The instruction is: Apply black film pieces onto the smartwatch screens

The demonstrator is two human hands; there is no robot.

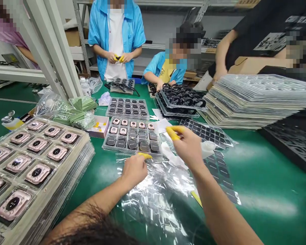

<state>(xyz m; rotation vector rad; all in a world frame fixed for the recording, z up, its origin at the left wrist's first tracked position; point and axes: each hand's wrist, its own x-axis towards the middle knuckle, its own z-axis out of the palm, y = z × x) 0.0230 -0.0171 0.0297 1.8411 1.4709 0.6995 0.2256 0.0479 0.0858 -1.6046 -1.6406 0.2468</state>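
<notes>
My left hand [134, 169] is curled at the near rim of a clear tray [107, 147] of small square watch cases, some pink and some dark. Its yellow-capped thumb lies on the rim. My right hand [188, 145], with yellow finger caps, hovers just right of that tray, fingers pinched. A white wipe [208, 148] sticks out from under its palm. Crinkled clear plastic film [153, 195] lies under both forearms.
A stack of trays with pink watch cases [35, 160] stands at left. More trays [127, 108] and a tall stack of clear trays [255, 102] sit beyond. A dark tray [206, 131] lies right of my hand. Other people work across the green table [265, 190].
</notes>
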